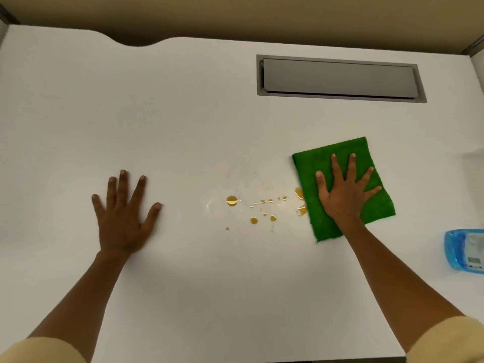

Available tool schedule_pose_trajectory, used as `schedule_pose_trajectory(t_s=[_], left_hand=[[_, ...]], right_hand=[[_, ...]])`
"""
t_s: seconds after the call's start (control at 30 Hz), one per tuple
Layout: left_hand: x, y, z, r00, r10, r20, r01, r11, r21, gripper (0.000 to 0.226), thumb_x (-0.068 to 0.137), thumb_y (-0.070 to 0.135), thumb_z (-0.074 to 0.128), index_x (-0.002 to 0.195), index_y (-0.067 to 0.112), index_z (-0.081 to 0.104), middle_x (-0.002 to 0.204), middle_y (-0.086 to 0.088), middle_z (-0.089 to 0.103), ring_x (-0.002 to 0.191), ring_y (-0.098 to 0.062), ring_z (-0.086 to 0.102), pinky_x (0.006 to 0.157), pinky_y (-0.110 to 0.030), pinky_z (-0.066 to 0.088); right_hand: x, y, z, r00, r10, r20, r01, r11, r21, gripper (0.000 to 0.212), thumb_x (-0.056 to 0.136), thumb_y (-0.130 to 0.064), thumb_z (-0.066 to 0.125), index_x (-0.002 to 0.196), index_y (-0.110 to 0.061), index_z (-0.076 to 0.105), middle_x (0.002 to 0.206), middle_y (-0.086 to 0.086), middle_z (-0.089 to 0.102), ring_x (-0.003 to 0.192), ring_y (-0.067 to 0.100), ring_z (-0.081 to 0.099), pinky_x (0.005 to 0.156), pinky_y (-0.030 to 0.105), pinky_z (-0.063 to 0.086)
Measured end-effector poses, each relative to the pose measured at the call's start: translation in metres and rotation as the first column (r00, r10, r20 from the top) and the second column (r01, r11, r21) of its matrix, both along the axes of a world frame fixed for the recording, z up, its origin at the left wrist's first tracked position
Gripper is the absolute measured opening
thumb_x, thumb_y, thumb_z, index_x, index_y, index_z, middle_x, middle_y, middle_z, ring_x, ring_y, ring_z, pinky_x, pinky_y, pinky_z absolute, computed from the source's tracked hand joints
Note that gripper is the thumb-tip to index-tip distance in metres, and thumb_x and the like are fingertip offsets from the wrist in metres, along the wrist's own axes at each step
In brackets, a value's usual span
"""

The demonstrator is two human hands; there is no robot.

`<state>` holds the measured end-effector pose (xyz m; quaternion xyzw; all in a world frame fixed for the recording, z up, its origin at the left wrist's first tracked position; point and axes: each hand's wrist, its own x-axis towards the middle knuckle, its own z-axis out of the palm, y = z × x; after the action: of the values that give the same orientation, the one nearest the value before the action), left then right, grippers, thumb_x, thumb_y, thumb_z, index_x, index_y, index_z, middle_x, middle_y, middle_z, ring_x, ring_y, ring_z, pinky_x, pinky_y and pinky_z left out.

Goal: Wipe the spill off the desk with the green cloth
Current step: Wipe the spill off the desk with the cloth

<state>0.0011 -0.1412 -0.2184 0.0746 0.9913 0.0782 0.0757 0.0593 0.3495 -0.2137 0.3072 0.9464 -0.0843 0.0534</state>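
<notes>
A folded green cloth point(372, 158) lies flat on the white desk point(183, 113), right of centre. My right hand point(343, 192) presses on it with the palm down and the fingers spread. The spill point(232, 200) is a scatter of amber drops in the middle of the desk, and its rightmost drops touch the cloth's left edge. Flat on the bare desk to the left of the spill rests my left hand point(123, 213), fingers apart, holding nothing.
A grey cable hatch point(337, 78) is set into the desk at the back right. A blue plastic packet point(463, 251) lies at the right edge. The desk's back edge has a curved cut-out at the left.
</notes>
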Motion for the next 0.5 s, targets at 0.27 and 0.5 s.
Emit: schedule_pose_trajectory(t_s=[0.27, 0.5], left_hand=[[0.000, -0.003, -0.002, 0.999, -0.001, -0.035, 0.003, 0.999, 0.052, 0.070, 0.095, 0.063, 0.021, 0.157, 0.031, 0.021, 0.168, -0.003, 0.006, 0.155, -0.030, 0.008, 0.115, -0.066, 0.010], [0.000, -0.006, -0.005, 0.999, -0.012, -0.052, 0.017, 0.996, 0.092, 0.075, 0.093, 0.068, 0.019, 0.158, 0.030, 0.017, 0.168, -0.003, 0.008, 0.155, -0.030, 0.008, 0.115, -0.067, 0.010]], right_hand=[[-0.057, -0.186, 0.001, 0.963, 0.268, -0.033, -0.270, 0.962, -0.037, 0.082, 0.078, -0.090, 0.006, 0.150, -0.050, 0.012, 0.165, 0.001, 0.005, 0.146, 0.050, -0.008, 0.104, 0.078, -0.008], [-0.016, -0.299, -0.005, 0.876, 0.473, -0.094, -0.474, 0.880, 0.015, 0.082, 0.079, -0.088, 0.019, 0.149, -0.046, 0.022, 0.165, 0.004, 0.011, 0.146, 0.052, 0.000, 0.105, 0.079, -0.001]])
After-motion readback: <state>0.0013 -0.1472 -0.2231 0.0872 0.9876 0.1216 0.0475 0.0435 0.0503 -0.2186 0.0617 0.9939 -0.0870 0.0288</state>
